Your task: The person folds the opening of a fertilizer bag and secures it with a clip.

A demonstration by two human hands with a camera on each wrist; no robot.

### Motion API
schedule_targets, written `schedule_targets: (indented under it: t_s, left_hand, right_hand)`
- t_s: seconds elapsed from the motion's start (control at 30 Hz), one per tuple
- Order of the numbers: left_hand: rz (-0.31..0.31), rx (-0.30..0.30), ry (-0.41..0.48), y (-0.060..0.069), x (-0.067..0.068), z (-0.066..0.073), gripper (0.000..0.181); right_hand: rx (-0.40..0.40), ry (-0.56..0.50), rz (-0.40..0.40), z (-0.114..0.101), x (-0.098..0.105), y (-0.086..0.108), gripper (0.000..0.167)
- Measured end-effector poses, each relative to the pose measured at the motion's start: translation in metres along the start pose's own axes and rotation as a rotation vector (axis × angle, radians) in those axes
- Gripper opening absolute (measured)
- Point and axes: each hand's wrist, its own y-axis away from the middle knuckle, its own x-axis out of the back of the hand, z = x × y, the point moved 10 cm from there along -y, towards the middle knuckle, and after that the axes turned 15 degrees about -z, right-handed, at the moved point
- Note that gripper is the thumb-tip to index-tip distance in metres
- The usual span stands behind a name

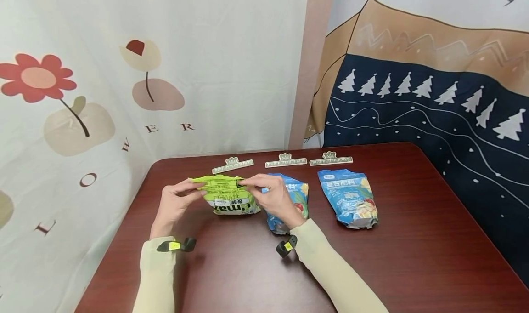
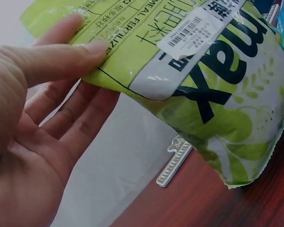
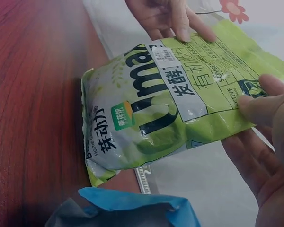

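A green and white fertilizer bag (image 1: pixel 229 198) stands on the table toward the left, its top held up between both hands. My left hand (image 1: pixel 175 202) pinches the bag's upper left edge, thumb in front and fingers behind, as the left wrist view shows. On the other side, my right hand (image 1: pixel 272 196) pinches the upper right edge near a dark printed patch. In the right wrist view the bag (image 3: pixel 146 109) looks full in its lower part and flat toward the top. Partly behind my right hand lies a blue bag (image 1: pixel 299 191).
A second blue bag (image 1: pixel 351 198) lies further right. Along the table's back edge are three pale ruler-like clips: a left clip (image 1: pixel 233 166), a middle clip (image 1: pixel 286 161) and a right clip (image 1: pixel 330 159). Printed curtains (image 1: pixel 231 74) hang behind the dark red table (image 1: pixel 413 239).
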Motion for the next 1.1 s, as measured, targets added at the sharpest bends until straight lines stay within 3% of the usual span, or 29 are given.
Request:
schedule_targets:
  t_s: [0.2, 0.43, 0.67, 0.93, 1.1]
  left_hand:
    - [-0.030, -0.073, -0.027, -0.001, -0.003, 0.010, 0.033]
    - [-0.017, -0.014, -0.079, 0.003, -0.001, 0.012, 0.036]
    - [-0.023, 0.007, -0.135, 0.003, -0.001, 0.014, 0.034]
    - [-0.021, -0.034, -0.172, 0.000, -0.003, 0.017, 0.022]
    - [-0.036, -0.072, -0.138, -0.001, -0.005, 0.020, 0.016]
  right_hand:
    - [-0.011, 0.075, 0.032, -0.003, 0.002, 0.000, 0.030]
    - [0.003, 0.130, 0.022, -0.008, 0.001, -0.001, 0.028]
    - [0.010, 0.165, 0.035, -0.008, 0.003, 0.000, 0.024]
    - [-0.044, 0.175, 0.025, -0.004, 0.004, 0.000, 0.018]
    - [-0.042, 0.170, 0.012, -0.004, 0.004, -0.001, 0.014]
